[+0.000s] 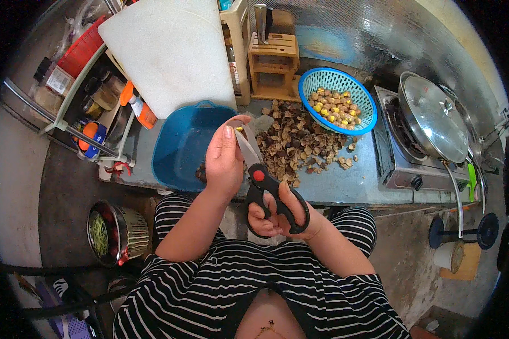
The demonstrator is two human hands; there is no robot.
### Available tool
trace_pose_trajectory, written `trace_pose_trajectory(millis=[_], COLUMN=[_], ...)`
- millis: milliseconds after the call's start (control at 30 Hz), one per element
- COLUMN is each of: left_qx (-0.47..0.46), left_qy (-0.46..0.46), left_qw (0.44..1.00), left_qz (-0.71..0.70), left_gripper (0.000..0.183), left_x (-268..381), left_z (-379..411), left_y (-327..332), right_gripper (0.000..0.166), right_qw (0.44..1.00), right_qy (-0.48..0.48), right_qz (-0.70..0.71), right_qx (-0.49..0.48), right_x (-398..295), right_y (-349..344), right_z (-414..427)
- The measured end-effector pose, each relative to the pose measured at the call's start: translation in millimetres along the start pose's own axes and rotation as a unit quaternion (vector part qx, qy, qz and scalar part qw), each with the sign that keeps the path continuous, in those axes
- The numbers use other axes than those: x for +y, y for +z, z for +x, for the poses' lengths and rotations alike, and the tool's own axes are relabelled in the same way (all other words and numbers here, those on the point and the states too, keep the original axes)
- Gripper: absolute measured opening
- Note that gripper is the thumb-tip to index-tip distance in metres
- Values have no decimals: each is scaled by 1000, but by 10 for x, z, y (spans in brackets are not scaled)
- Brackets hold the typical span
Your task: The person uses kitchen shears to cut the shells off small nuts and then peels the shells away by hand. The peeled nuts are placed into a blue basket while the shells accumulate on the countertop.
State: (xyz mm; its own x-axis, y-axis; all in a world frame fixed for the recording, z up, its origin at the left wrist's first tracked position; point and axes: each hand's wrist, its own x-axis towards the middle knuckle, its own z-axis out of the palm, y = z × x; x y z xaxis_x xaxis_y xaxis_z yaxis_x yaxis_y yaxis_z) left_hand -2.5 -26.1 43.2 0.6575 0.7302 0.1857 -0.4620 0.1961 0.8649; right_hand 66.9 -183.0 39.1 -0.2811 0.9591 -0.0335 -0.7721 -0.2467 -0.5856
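Note:
My right hand (pixel 303 214) grips black-handled scissors (pixel 275 193) with a red pivot cap, its fingers through the loops. The steel blades are spread and point up to my left hand (pixel 224 159). A small nut (pixel 239 127), with a bit of yellow showing, is pinched in the left fingers at the blades; most of it is hidden. Under the left hand stands a blue plastic basin (pixel 186 135), with a few brown nuts (pixel 201 173) partly visible at its near end. A heap of brown nut shells (pixel 299 144) lies on the counter to the right.
Behind the shells sits a blue colander (pixel 367 127) of peeled nuts (pixel 335 108). A lidded pan (pixel 434 114) rests on the gas stove (pixel 401 171), its handle jutting over the counter edge. A white cutting board (pixel 174 51) leans behind the basin. A knife block (pixel 275 63) stands at the back.

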Motion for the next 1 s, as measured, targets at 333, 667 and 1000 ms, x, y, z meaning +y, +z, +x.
trace_pose_trajectory(millis=[333,667,1000], left_qx=[-6,22,-52], left_qy=[154,51,230], left_qw=[958,996,913], left_qz=[240,70,332], left_gripper=[34,51,34], left_x=[-44,-67,67], left_z=[-6,-30,-16], left_y=[-45,-86,-300], right_gripper=[72,75,74], right_qw=[986,992,983], right_qy=[-37,18,36], right_qz=[140,110,136], right_qx=[-84,-66,-119], right_x=[193,85,212], right_y=[-64,-24,-163], right_z=[95,14,-11])
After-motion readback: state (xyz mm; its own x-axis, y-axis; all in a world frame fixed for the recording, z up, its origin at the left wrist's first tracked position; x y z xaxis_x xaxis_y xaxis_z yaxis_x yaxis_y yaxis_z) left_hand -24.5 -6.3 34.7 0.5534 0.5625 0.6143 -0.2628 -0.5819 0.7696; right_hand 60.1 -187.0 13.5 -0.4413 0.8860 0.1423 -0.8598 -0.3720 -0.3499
